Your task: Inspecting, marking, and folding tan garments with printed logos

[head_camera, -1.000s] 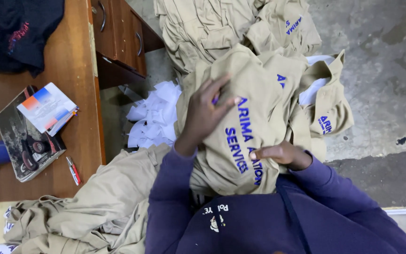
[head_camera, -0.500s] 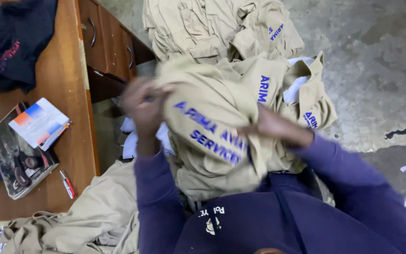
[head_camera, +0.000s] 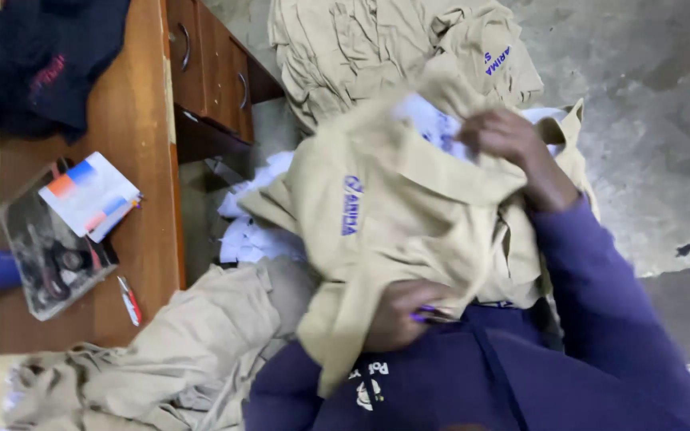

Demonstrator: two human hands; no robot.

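I hold a khaki work shirt (head_camera: 393,231) with purple embroidered lettering bunched over my lap. My right hand (head_camera: 505,137) reaches forward and grips the shirt's upper edge by a white inner patch. Close to my body, my left hand (head_camera: 407,316) is closed on the lower fold of the same shirt; its fingers are partly buried in the cloth. Both arms are in dark navy sleeves (head_camera: 600,295).
A pile of similar khaki garments (head_camera: 361,48) lies ahead on the concrete floor, and another (head_camera: 161,367) at lower left. White paper scraps (head_camera: 249,231) lie beside a wooden desk (head_camera: 137,120) with drawers, a booklet, a pen and dark clothing on it.
The shirt has been turned over and bunched up. My left hand dropped from the shirt's top left down to my lap, and my right hand rose to the upper edge.
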